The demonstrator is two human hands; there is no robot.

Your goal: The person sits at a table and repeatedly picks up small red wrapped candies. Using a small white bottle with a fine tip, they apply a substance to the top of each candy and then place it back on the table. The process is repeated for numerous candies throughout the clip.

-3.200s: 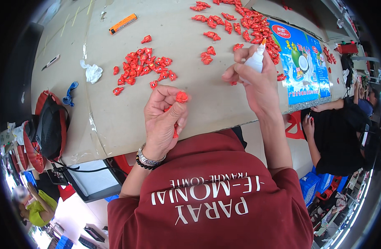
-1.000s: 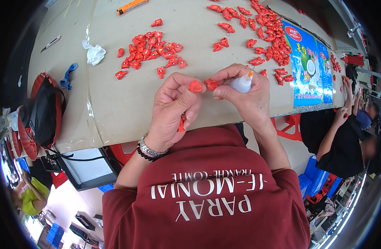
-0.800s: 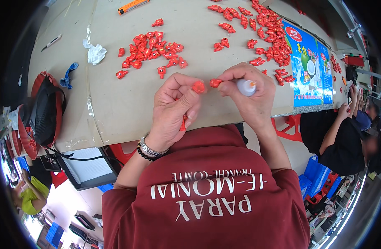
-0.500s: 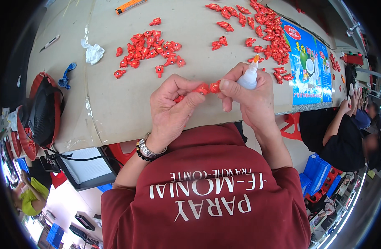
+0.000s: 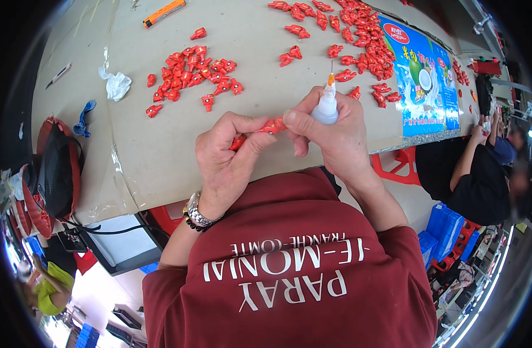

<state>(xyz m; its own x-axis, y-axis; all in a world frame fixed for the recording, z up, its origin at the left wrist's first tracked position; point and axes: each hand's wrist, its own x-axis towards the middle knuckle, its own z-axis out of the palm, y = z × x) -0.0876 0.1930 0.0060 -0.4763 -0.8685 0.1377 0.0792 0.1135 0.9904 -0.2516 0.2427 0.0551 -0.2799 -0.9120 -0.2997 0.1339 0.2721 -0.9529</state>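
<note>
Over the table's near edge, my left hand [image 5: 226,159] is closed around small glossy red plastic parts. One red part [image 5: 272,125] sticks out between its thumb and fingers, and another red part [image 5: 238,142] shows against the palm. My right hand [image 5: 341,136] pinches the far end of the outstretched part between thumb and forefinger, so both hands meet on it. A white squeeze bottle [image 5: 325,111] with an orange needle tip is tucked in the right hand too, pointing up. Thumb and fingers hide where the pieces join.
Red parts lie in a loose cluster [image 5: 187,72] ahead on the table [image 5: 127,151] and a denser heap [image 5: 373,52] at right, beside a blue printed sheet [image 5: 422,81]. A crumpled tissue [image 5: 116,86], orange box [image 5: 164,13], pen [image 5: 58,75] and black-red bag [image 5: 60,168] are leftward.
The two red pieces, end to end with a slight gap before, are now pressed together. The bottle has tipped more upright. The whole view has shifted slightly.
</note>
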